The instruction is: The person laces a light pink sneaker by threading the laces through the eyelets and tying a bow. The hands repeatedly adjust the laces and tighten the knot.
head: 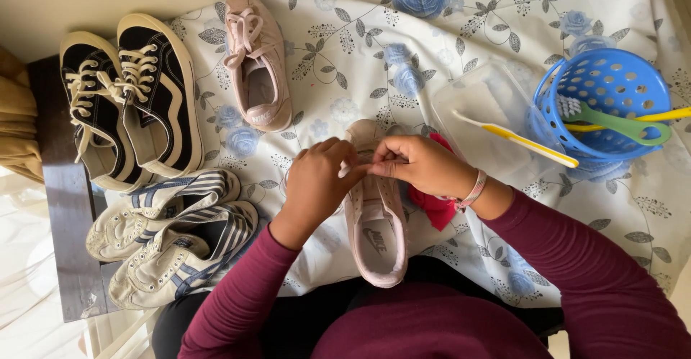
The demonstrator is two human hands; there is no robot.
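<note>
Head view: the left hand [317, 186] and right hand [421, 165] both pinch a lace over the pink shoe [376, 222], near centre on the floral cloth [345, 57]. The lace could slip if either pinch loosens.

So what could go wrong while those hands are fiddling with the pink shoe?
The pink shoe lies near the cloth's front edge, so a hard tug by the left hand or right hand might slide it off toward the lap. The yellow-handled brush rests loosely across the clear tub by the right arm, so an elbow could knock it. The red cloth under the wrist could get dragged along.
</note>
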